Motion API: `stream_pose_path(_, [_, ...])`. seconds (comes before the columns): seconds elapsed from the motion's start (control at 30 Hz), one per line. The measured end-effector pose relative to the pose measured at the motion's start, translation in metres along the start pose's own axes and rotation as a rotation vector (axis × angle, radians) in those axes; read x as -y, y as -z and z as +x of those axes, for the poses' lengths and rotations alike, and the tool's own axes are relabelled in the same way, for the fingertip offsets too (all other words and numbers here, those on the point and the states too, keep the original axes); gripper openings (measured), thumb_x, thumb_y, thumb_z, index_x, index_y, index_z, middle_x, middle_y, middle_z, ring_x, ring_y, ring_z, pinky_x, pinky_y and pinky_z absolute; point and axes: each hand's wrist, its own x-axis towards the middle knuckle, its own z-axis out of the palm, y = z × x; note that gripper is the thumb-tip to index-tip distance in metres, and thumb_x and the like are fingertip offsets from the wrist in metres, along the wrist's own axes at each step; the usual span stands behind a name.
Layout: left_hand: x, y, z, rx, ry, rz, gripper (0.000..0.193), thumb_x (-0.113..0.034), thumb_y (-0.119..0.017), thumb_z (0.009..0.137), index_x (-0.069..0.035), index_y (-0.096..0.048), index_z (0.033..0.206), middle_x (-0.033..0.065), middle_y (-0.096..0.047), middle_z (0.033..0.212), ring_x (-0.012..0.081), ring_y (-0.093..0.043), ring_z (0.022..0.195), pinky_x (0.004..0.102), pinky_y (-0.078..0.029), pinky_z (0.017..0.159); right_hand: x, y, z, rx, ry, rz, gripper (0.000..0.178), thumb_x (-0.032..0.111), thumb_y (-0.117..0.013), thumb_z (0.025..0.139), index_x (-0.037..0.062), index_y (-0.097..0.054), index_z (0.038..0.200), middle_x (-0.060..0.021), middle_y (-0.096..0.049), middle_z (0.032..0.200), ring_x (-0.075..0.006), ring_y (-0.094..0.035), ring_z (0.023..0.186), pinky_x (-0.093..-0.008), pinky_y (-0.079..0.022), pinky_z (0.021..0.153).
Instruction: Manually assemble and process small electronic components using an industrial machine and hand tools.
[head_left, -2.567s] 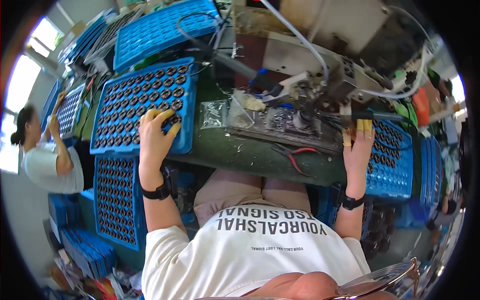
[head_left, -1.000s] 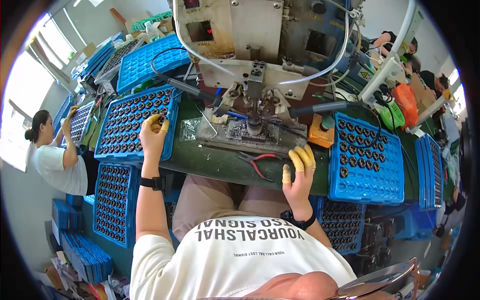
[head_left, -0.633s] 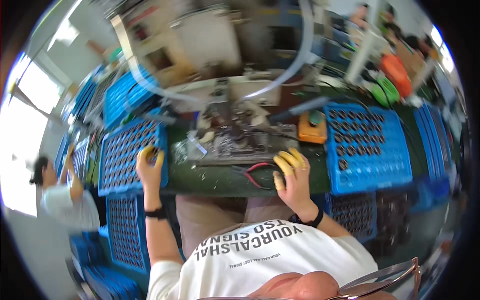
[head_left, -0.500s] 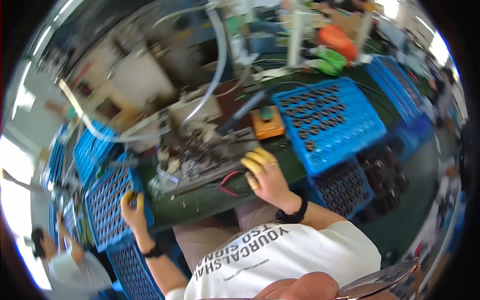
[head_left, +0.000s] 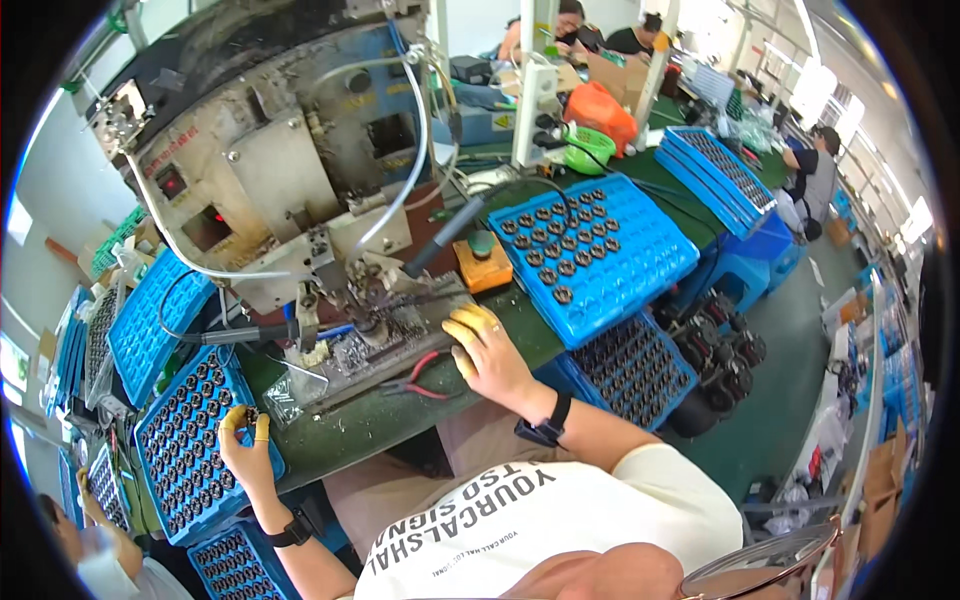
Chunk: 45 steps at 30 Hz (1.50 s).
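My left hand (head_left: 246, 441), with yellow finger covers, pinches a small dark round part at the right edge of the left blue tray (head_left: 170, 470), which holds several such parts in its pockets. My right hand (head_left: 487, 352), also with yellow fingertips, rests palm down with fingers apart on the green bench. It lies beside the metal work plate (head_left: 370, 350) under the grey machine (head_left: 280, 180) and holds nothing. Red-handled pliers (head_left: 425, 372) lie just left of this hand.
A second blue tray (head_left: 640, 265) with dark round parts sits at the right, and another tray (head_left: 625, 365) stands below it. An orange button box (head_left: 483, 267) stands by the machine, hoses hang in front, and more blue trays are stacked around. Other people work at the back and at lower left.
My right hand has left the right blue tray and now lies on the bench by the machine. My left hand stays at the left tray. The view has swung to the right.
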Motion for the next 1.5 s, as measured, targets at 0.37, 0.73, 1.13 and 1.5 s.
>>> stream_pose_path(0.37, [0.013,-0.006,0.001,-0.228,-0.083,0.191,0.037,-0.012,-0.079,0.075,-0.004,-0.066,0.108,0.0101,-0.065,0.100,0.0235,-0.061,0.087,0.0324,-0.050,0.077,-0.001,0.003,0.004,0.105,0.017,0.136,0.045,0.008,-0.061,0.085,0.0053,-0.050,0.129,-0.0177,-0.048,0.128,-0.0393,-0.043,0.125,-0.0555,-0.030,0.110])
stream_pose_path(0.73, [-0.027,-0.007,-0.001,-0.202,0.053,0.250,0.037,-0.012,-0.080,0.073,-0.007,-0.065,0.107,0.0090,-0.063,0.097,0.0229,-0.061,0.087,0.0321,-0.049,0.076,-0.008,0.009,-0.003,0.166,0.018,0.171,0.044,0.009,-0.060,0.086,0.0043,-0.050,0.129,-0.0170,-0.048,0.130,-0.0377,-0.042,0.127,-0.0563,-0.028,0.110])
stream_pose_path(1.13, [-0.030,-0.002,0.001,-0.167,-0.052,0.215,0.041,-0.014,-0.081,0.073,-0.006,-0.066,0.111,0.0103,-0.063,0.103,0.0254,-0.063,0.092,0.0338,-0.052,0.080,0.001,0.006,0.037,-0.053,-0.129,0.389,0.031,0.010,-0.068,0.083,0.0032,-0.059,0.112,-0.0127,-0.059,0.109,-0.0299,-0.055,0.102,-0.0412,-0.040,0.093])
stream_pose_path(1.5, [-0.032,-0.004,-0.001,-0.133,-0.075,0.122,0.057,-0.014,-0.082,0.072,-0.007,-0.059,0.124,0.0096,-0.064,0.101,0.0231,-0.060,0.085,0.0322,-0.050,0.076,0.038,-0.032,0.097,0.037,-0.190,0.529,0.045,0.022,-0.085,0.069,0.0017,-0.063,0.102,-0.0101,-0.062,0.101,-0.0256,-0.058,0.094,-0.0349,-0.048,0.084])
